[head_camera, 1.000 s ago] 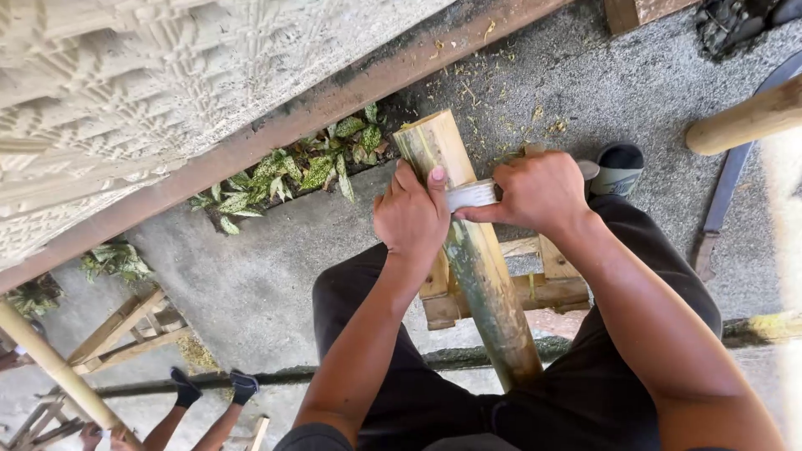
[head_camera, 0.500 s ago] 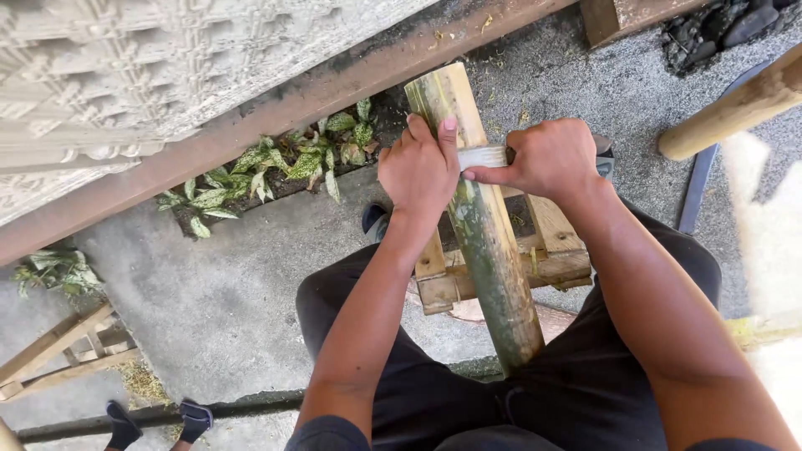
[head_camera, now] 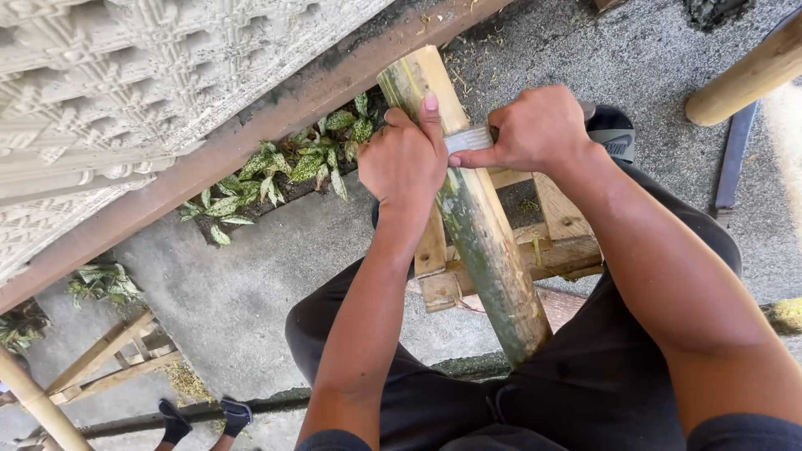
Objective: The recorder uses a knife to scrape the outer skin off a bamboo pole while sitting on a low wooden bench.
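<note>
Concrete ground [head_camera: 251,284], grey and rough, fills the scene outdoors; a reddish-brown beam [head_camera: 251,138] runs diagonally across it below a pale patterned wall [head_camera: 125,75], and spotted green plants [head_camera: 284,171] grow in the strip beside the beam. A low wooden stand [head_camera: 543,242] sits on the ground between the person's knees and carries a bamboo pole [head_camera: 484,242], which slopes from the person's lap up toward the beam, its upper part pale and stripped, its lower part green and mottled. The left hand [head_camera: 405,163] is closed around the pole near its upper end, thumb extended along the stripped face. The right hand [head_camera: 535,129] is closed in a fist on the handle of a blade [head_camera: 468,138], whose flat metal lies crosswise against the pole, just beside the left thumb. A dark shoe [head_camera: 614,134] shows beyond the right hand. A second bamboo pole [head_camera: 748,75] crosses the upper right corner, and a long dark metal strip [head_camera: 733,159] lies on the ground near it. At lower left stand a small wooden frame [head_camera: 109,363] and another person's two feet in dark socks [head_camera: 205,418]. Compared with half a second earlier, both hands keep the same hold at much the same place on the pole, while the view has shifted, so that the feet lie further right.
</note>
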